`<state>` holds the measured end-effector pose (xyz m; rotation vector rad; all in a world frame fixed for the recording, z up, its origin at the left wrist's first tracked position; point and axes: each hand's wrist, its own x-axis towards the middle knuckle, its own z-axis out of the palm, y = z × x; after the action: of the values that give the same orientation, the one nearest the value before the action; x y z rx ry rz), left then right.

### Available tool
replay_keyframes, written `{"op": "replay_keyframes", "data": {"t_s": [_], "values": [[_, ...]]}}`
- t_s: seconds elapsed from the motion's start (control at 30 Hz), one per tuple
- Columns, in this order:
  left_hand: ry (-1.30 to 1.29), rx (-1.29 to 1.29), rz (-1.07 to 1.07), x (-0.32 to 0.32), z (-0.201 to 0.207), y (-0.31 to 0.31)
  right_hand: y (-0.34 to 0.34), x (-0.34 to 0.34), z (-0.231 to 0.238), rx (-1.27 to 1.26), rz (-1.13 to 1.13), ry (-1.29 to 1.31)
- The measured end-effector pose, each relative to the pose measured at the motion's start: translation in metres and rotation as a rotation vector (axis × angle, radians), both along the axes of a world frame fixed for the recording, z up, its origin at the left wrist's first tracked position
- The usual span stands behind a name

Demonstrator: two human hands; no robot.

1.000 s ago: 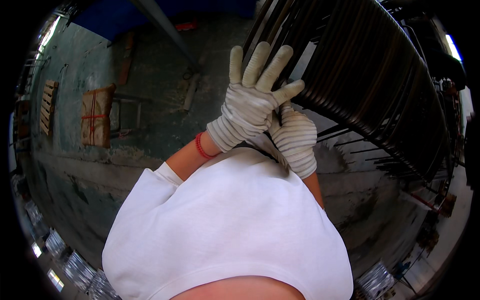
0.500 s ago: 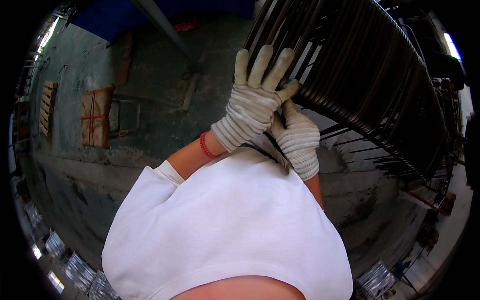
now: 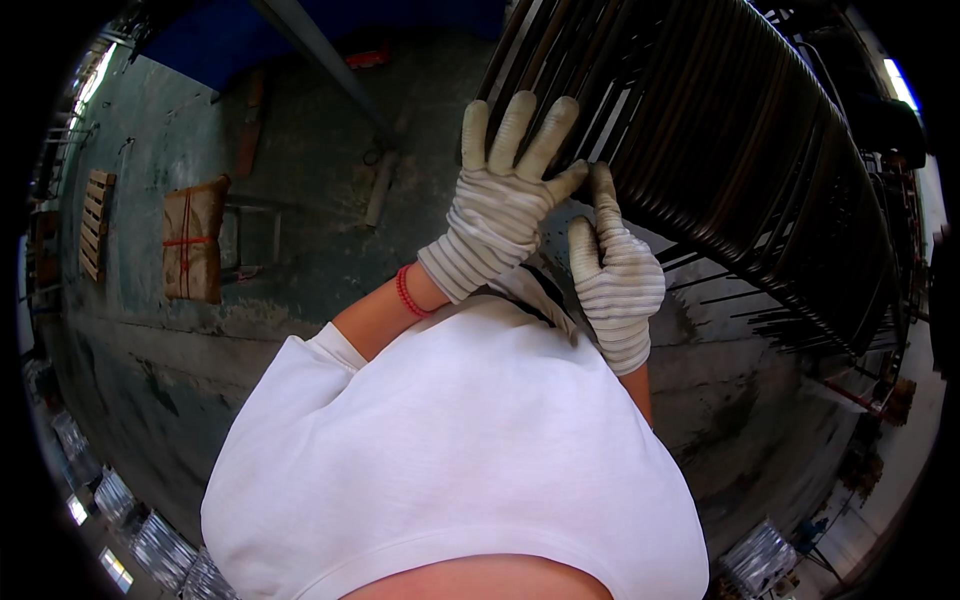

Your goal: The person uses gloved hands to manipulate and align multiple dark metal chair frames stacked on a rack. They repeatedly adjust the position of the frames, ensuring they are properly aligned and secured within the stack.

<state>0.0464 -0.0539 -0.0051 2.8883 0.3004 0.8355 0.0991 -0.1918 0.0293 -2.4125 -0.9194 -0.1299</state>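
My left hand [image 3: 505,215], in a grey-and-white striped knit glove, lies flat against the near end of the tall stack of dark metal rod frames [image 3: 720,150], its fingers spread wide and pointing up, gripping nothing. My right hand [image 3: 615,280], gloved the same way, sits just below and beside it at the stack's lower near corner, curled loosely with the thumb raised to touch the bottom edge of the rods; whether the curled fingers pinch a rod I cannot tell, since the back of the glove hides them. A red bead bracelet [image 3: 406,292] circles my left wrist, on the side away from the stack. My white short-sleeved shirt [image 3: 450,450] fills the space below the stack. The stack itself stands on the stained green concrete floor [image 3: 300,230] and runs away from my hands toward the far right. Well apart from the stack, off to my left, a brown paper-wrapped bundle tied with red string [image 3: 192,240] rests on the floor, and farther from the stack a small wooden pallet [image 3: 95,222] lies near the wall.
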Motion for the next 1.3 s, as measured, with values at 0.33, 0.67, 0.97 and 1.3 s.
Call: {"op": "replay_keyframes", "data": {"t_s": [0.33, 0.67, 0.97, 1.3], "values": [[-0.106, -0.037, -0.062, 0.004, 0.005, -0.004, 0.010, 0.006, -0.021, -0.322, 0.110, 0.062], [-0.024, -0.036, -0.052, 0.010, 0.011, -0.010, 0.004, 0.008, -0.029, -0.175, 0.139, 0.070], [0.021, 0.009, -0.031, 0.014, 0.009, -0.014, -0.024, 0.011, 0.009, 0.095, 0.032, 0.142], [0.003, -0.002, -0.021, 0.016, 0.009, -0.014, -0.017, 0.013, 0.008, 0.029, -0.010, 0.073]]}}
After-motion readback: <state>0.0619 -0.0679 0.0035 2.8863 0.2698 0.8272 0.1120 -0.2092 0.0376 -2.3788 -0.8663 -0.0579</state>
